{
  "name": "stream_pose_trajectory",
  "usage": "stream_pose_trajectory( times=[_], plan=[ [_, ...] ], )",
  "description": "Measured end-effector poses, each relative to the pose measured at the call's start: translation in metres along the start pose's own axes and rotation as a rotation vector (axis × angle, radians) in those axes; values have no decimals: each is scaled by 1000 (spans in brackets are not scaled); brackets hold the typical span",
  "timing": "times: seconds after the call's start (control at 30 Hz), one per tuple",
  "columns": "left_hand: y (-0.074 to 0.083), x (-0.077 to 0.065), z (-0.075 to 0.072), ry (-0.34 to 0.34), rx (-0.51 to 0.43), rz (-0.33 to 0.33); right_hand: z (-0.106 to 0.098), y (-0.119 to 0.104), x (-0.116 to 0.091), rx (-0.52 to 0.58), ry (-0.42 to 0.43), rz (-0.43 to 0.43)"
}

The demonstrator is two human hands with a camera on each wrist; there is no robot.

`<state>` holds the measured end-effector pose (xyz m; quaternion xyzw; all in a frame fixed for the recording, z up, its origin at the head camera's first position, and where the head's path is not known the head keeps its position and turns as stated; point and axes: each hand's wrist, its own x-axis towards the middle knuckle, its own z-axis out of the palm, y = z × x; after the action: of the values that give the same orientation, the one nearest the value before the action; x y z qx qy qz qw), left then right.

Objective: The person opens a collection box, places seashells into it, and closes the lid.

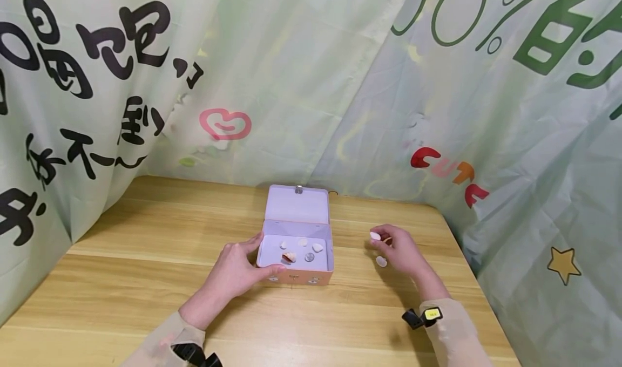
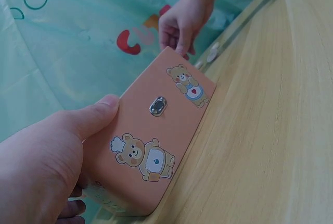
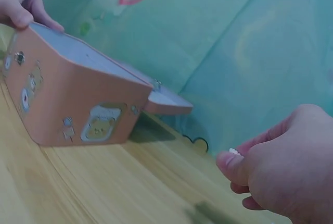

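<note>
An orange tin box with bear pictures and a lilac inside stands on the table, its lid raised and leaning back. My left hand grips its front left corner, thumb over the front rim and fingers along the side. In the box lie a reddish-brown and white seashell, a round silvery piece and several small white shells. Right of the box, my right hand pinches a white seashell between thumb and fingers. Another white shell rests on the table beneath that hand.
The wooden table runs back to a printed fabric curtain that hangs behind it and along both sides. A metal clasp sits on the lid's upper edge. Dark devices are strapped at both wrists.
</note>
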<state>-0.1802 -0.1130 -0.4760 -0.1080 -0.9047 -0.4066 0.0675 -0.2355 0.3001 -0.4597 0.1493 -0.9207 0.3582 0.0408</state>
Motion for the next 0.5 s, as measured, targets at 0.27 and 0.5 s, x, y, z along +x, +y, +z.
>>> stream_pose_trajectory(
  times=[0.27, 0.5],
  plan=[
    [0, 0, 0, -1, -7, -5, 3, -14, 3, 11, -3, -45],
    [1, 0, -1, -7, -7, -14, 6, -28, 4, 20, 4, -60]
  ],
)
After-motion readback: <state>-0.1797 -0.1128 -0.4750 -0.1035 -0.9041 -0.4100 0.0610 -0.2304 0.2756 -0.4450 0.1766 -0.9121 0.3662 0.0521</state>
